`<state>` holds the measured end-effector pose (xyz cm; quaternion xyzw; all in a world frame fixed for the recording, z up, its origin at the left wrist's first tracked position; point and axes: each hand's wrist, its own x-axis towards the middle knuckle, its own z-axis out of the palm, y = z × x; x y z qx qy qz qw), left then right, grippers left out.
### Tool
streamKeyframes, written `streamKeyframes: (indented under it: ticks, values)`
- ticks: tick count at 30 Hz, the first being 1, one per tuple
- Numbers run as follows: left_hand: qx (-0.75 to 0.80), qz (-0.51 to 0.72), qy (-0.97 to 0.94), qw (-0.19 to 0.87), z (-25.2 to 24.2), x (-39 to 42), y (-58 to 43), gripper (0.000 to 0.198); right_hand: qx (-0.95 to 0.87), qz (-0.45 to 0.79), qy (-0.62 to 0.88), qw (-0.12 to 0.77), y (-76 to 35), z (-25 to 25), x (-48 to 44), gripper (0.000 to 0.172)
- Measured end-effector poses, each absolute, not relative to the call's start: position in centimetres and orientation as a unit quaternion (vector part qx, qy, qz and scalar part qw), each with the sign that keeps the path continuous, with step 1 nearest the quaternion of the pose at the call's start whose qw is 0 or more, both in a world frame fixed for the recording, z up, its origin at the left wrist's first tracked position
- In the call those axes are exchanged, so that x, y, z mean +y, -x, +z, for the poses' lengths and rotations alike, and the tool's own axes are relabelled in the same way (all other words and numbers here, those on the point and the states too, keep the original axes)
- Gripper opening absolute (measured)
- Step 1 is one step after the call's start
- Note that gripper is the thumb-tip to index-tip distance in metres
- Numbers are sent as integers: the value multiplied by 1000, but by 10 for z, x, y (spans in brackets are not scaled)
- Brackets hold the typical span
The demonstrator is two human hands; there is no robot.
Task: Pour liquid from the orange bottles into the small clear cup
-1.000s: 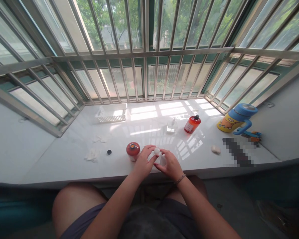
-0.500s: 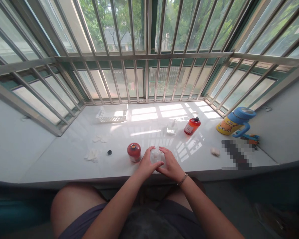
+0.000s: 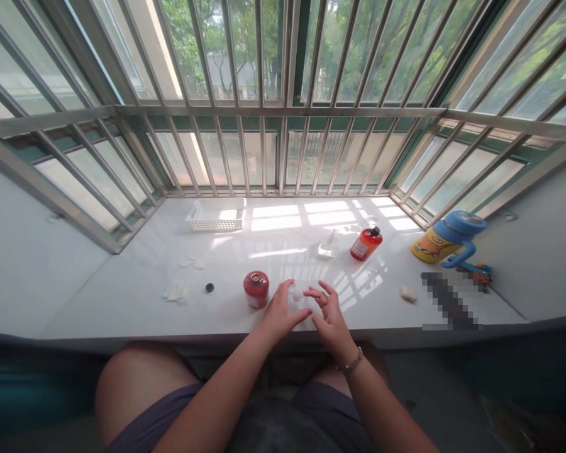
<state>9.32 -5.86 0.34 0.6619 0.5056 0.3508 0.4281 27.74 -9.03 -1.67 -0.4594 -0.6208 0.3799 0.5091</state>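
- head view, against the frame half a second back: both hands were then closed in around the small clear container (image 3: 296,296); now they have come apart from it.
- the right hand (image 3: 330,314) has let go. its fingers are spread wide and lifted, and it holds nothing, just to the right of the container.
- the left hand (image 3: 280,313) has its thumb raised and its fingers reaching under and past the container, loosely cupped. i cannot tell whether it grips the container or only lies beside it.
- the container stands upright near the front edge of the sill (image 3: 122,296), between the two hands. it is pale and hard to make out against the gloss.
- the other things lie as they did before. the red jar (image 3: 256,288) is just left of the left hand. further left are a small black cap (image 3: 210,287) and some white pads (image 3: 177,291).
- the surface is a white, glossy window sill with sun stripes across it. on it are a white basket (image 3: 216,215) at the back, a clear pump bottle (image 3: 327,244) and an orange bottle (image 3: 366,243) lying tilted beside it.
- on the right stand a yellow and blue cup (image 3: 448,238), a small white lump (image 3: 408,293) and a pixelated patch (image 3: 448,301).
- the room has a bay window with metal bars (image 3: 283,113), green trees outside and pale walls on either side.
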Motion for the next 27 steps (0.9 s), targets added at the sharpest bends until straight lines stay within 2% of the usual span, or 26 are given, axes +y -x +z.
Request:
streamKeyframes:
  ticks: [4, 9, 14, 19, 23, 27]
  values:
    - [505, 353, -668, 418, -1, -58, -94, 89, -609, 356, 464, 536, -276, -15, -91, 72]
    - [505, 369, -661, 415, -5, -57, -95, 90, -662, 313, 481, 483, -273, -6, -92, 70]
    - [504, 362, -664, 416, -4, -58, -94, 92, -644, 265, 503, 512, -273, -12, -91, 69]
    - [507, 357, -671, 406, -4, -58, -93, 92, -654, 300, 495, 488, -272, -13, -93, 72]
    - [514, 349, -673, 402, -4, -57, -94, 92, -619, 292, 517, 514, -275, -14, -92, 67]
    - [507, 353, -674, 406, -6, -57, -94, 92, -642, 304, 500, 495, -274, -9, -92, 73]
